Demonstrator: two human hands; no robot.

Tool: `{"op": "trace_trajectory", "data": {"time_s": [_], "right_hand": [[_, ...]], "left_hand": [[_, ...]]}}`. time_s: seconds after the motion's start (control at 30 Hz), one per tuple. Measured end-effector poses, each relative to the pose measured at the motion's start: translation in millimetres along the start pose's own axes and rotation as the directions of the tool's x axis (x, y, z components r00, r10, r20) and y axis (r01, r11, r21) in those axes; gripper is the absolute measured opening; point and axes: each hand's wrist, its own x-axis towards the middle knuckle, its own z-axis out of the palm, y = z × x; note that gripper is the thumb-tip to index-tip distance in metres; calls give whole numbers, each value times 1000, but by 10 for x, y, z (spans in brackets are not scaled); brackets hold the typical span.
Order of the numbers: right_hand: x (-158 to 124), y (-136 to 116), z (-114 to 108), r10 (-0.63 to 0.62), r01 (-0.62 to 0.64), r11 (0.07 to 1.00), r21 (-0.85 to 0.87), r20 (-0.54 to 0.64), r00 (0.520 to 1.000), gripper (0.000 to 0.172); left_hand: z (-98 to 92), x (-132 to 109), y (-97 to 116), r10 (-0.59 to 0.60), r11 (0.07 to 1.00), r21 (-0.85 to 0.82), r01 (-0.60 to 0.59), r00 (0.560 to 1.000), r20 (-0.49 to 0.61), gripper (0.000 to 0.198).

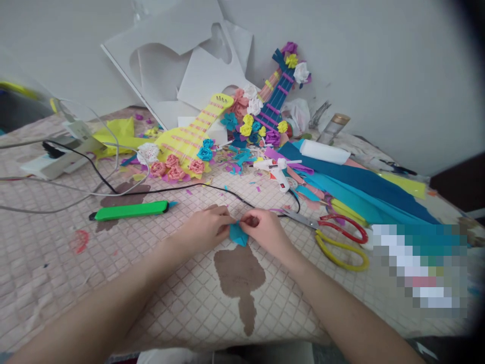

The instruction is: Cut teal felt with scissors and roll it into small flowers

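A small piece of blue crepe paper (238,236) is pinched between my two hands, above the checked tablecloth. My left hand (210,227) grips its left upper edge with thumb and fingers. Opposite it, my right hand (267,231) has thumb and forefinger closed on the upper right side of the same piece. The paper's lower end hangs loose, narrowing to a point. Scissors (303,219) with one red and one yellow handle lie just right of my right hand. Off to the left of my left hand lies a green box cutter (131,210).
A white glue gun (279,176) lies behind my hands, its black cord crossing the tablecloth (182,303). Farther back are a yellow paper guitar (189,136) and a blue one (282,93) with paper flowers. Crepe sheets (359,177) lie right; a power strip (56,164) left.
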Motion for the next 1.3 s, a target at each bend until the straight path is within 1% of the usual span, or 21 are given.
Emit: {"op": "trace_trajectory", "data": {"time_s": [0.1,0.17,0.27,0.33,0.67,0.87,1.0,1.1,1.3], "right_hand": [[-2,-3,-2,-27,27,999,-35,-8,1000,6],[-1,5,-2,-66,66,996,-56,-4,998,8],[1,28,3,-141,142,985,-97,22,990,10],[1,42,5,-161,165,979,-124,41,986,12],[-14,36,-7,-139,153,979,-135,107,984,14],[-14,36,-17,-142,158,978,-136,123,982,13],[-14,16,-32,-140,158,977,-142,128,982,13],[-11,7,-35,-140,158,977,-141,131,981,13],[-9,16,-35,-140,159,978,-136,136,981,13]], "left_hand": [[4,-1,5,4,1000,30,-4,1000,16,26],[3,0,6,4,1000,31,-5,1000,17,25],[2,3,1,2,1000,18,-3,1000,8,22],[5,7,-4,0,1000,5,0,1000,2,20],[26,19,7,-48,998,-41,47,998,-28,21],[45,11,-10,-36,999,-4,36,999,-4,23],[29,4,10,-22,999,41,22,1000,-8,24],[22,3,23,-9,998,68,8,1000,14,22],[30,6,19,-21,998,63,19,999,30,23]]}}
